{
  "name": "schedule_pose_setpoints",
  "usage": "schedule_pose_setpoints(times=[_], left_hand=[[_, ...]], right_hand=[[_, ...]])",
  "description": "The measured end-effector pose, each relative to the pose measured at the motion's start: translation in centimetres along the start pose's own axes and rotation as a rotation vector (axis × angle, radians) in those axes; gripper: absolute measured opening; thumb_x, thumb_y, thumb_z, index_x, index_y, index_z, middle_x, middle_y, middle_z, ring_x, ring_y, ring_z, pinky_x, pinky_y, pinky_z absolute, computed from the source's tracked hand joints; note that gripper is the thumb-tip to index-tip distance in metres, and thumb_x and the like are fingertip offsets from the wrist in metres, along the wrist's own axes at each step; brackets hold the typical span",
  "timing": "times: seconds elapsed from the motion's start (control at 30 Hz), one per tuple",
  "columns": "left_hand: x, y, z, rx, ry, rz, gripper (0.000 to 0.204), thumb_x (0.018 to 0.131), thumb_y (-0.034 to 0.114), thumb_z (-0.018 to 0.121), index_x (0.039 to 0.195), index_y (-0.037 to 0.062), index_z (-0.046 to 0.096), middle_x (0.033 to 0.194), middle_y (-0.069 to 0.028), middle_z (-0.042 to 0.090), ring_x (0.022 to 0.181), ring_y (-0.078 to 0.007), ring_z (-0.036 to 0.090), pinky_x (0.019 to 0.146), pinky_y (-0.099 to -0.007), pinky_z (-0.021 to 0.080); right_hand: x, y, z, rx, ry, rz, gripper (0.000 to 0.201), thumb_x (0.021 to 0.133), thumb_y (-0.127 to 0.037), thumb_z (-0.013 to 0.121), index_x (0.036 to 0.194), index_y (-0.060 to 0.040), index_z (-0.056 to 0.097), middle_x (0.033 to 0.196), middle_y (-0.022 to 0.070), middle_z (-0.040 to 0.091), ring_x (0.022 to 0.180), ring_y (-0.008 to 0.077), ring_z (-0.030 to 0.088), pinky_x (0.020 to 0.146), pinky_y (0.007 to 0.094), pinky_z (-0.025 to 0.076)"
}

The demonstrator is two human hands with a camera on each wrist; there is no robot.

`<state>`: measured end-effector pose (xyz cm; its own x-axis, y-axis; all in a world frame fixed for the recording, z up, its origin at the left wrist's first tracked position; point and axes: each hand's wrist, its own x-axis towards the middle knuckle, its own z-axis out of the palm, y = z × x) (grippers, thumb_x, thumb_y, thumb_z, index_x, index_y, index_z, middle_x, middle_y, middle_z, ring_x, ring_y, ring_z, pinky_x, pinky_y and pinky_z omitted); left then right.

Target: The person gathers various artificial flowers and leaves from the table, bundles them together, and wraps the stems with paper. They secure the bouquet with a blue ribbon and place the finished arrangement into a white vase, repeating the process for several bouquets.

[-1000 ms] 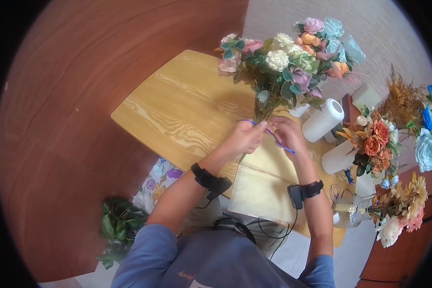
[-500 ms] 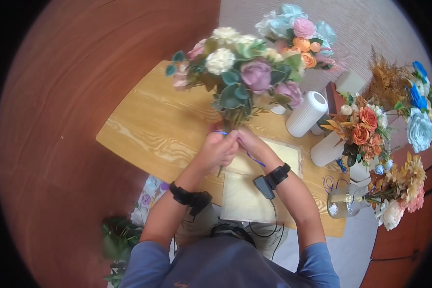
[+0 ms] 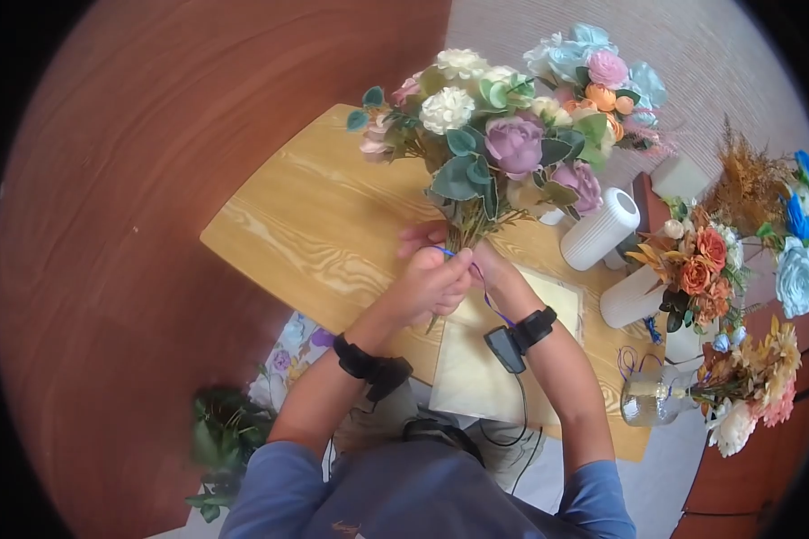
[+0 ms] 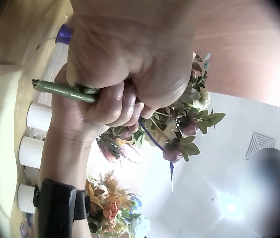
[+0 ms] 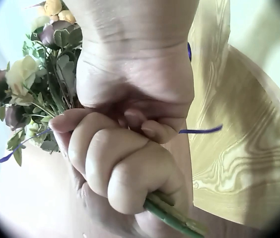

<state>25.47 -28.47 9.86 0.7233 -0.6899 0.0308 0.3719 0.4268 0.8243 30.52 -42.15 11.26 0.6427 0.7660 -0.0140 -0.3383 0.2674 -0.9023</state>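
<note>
In the head view my left hand [image 3: 436, 286] grips the bunched stems of a bouquet [image 3: 481, 148] of white, mauve and pink flowers. Cut green stem ends [image 5: 172, 215] stick out below that fist in the right wrist view. A thin purple ribbon [image 3: 487, 292] crosses the stems at my left thumb, with one end trailing over my right wrist. My right hand [image 3: 485, 267] reaches behind the stems, mostly hidden, with fingertips [image 3: 416, 235] showing on their far left side. In the right wrist view two of its fingers curl inward close to the ribbon; I cannot tell whether they hold it.
A cream sheet [image 3: 476, 359] lies on the wooden table [image 3: 306, 225] under my hands. White ribbed vases [image 3: 600, 229], a glass vase [image 3: 652, 402] and an orange bouquet [image 3: 706, 256] stand along the right side. Another bouquet [image 3: 593, 67] rises at the back. Loose ribbon [image 3: 638, 364] lies beside the glass vase.
My right hand has gone from beside the stems to behind them, its fingertips coming out on the left. The ribbon's end now lies over my right wrist. The bouquet has turned slightly.
</note>
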Motion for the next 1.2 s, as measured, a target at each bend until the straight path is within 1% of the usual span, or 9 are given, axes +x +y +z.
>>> schedule_pose_setpoints(times=[0.1,0.33,0.4,0.5,0.53,0.7,0.8,0.97,1.2], left_hand=[[-0.5,0.6,0.6,0.004,0.049,0.003,0.034,0.103,0.034,0.038,0.088,0.0050,0.048,0.055,0.0051,0.031,0.041,-0.0040,0.023,0.038,-0.0204,0.019],[-1.2,1.5,0.7,-0.030,0.026,0.024,0.033,0.102,0.033,0.039,0.091,0.0043,0.050,0.056,0.0052,0.031,0.042,-0.0038,0.023,0.038,-0.0207,0.019],[-1.2,1.6,0.5,-0.021,0.023,0.018,0.033,0.102,0.033,0.040,0.091,0.0046,0.050,0.056,0.0052,0.031,0.042,-0.0037,0.022,0.039,-0.0205,0.019],[-0.9,2.0,0.2,-0.023,0.054,0.014,0.032,0.102,0.033,0.040,0.090,0.0055,0.051,0.056,0.0053,0.032,0.042,-0.0036,0.022,0.039,-0.0202,0.019],[-0.8,2.2,0.2,-0.023,0.065,0.016,0.032,0.102,0.033,0.040,0.090,0.0055,0.051,0.056,0.0053,0.032,0.042,-0.0036,0.022,0.039,-0.0202,0.019],[-0.1,2.4,-0.2,0.004,0.010,0.024,0.031,0.103,0.032,0.039,0.088,0.0073,0.051,0.056,0.0057,0.033,0.043,-0.0032,0.023,0.039,-0.0198,0.018],[0.3,2.6,-0.4,0.027,0.015,0.020,0.031,0.103,0.033,0.039,0.089,0.0078,0.051,0.056,0.0060,0.033,0.043,-0.0030,0.024,0.039,-0.0197,0.018],[0.8,2.8,-1.4,0.033,0.086,0.027,0.031,0.103,0.033,0.039,0.089,0.0080,0.050,0.056,0.0067,0.033,0.043,-0.0025,0.023,0.038,-0.0192,0.018],[0.8,3.5,-3.4,0.119,0.204,0.025,0.028,0.102,0.034,0.041,0.088,0.0104,0.049,0.057,0.0075,0.034,0.043,-0.0017,0.024,0.038,-0.0183,0.018]], right_hand=[[-0.4,0.7,0.0,-0.133,0.159,-0.062,0.037,0.097,-0.025,0.042,0.118,0.0026,0.054,0.113,0.0160,0.061,0.096,0.0188,0.061,0.088,0.0307,0.049],[0.1,1.3,-1.8,-0.311,0.240,0.031,0.029,0.095,-0.018,0.049,0.113,0.0027,0.056,0.105,0.0090,0.062,0.093,0.0151,0.060,0.083,0.0289,0.048],[0.6,1.8,-2.3,-0.150,0.329,0.109,0.020,0.075,-0.001,0.043,0.088,-0.0026,0.059,0.074,0.0024,0.056,0.061,0.0095,0.050,0.054,0.0243,0.040],[-0.3,1.4,-3.0,-0.216,0.180,0.152,0.014,0.075,0.000,0.042,0.081,-0.0051,0.054,0.069,-0.0001,0.051,0.055,0.0093,0.046,0.051,0.0242,0.038],[-0.7,0.7,-3.0,-0.268,0.157,0.179,0.009,0.083,-0.005,0.045,0.078,-0.0064,0.053,0.068,-0.0006,0.051,0.055,0.0091,0.046,0.052,0.0241,0.038],[-2.2,-1.3,-2.1,-0.316,0.118,0.175,0.020,0.092,-0.019,0.054,0.075,-0.0080,0.053,0.068,-0.0012,0.053,0.057,0.0068,0.048,0.053,0.0220,0.039],[-2.6,-2.1,-2.7,-0.491,0.223,0.069,0.024,0.092,-0.024,0.059,0.077,-0.0052,0.058,0.070,-0.0013,0.056,0.058,0.0055,0.046,0.054,0.0214,0.040],[-3.5,-3.3,-1.6,-0.416,0.331,0.021,0.026,0.091,-0.025,0.062,0.084,-0.0002,0.065,0.073,-0.0006,0.059,0.057,0.0055,0.046,0.051,0.0222,0.041],[-2.9,-4.5,-1.2,-0.563,0.457,-0.003,0.027,0.091,-0.025,0.060,0.074,-0.0033,0.060,0.062,-0.0026,0.050,0.052,0.0056,0.044,0.048,0.0233,0.038]])
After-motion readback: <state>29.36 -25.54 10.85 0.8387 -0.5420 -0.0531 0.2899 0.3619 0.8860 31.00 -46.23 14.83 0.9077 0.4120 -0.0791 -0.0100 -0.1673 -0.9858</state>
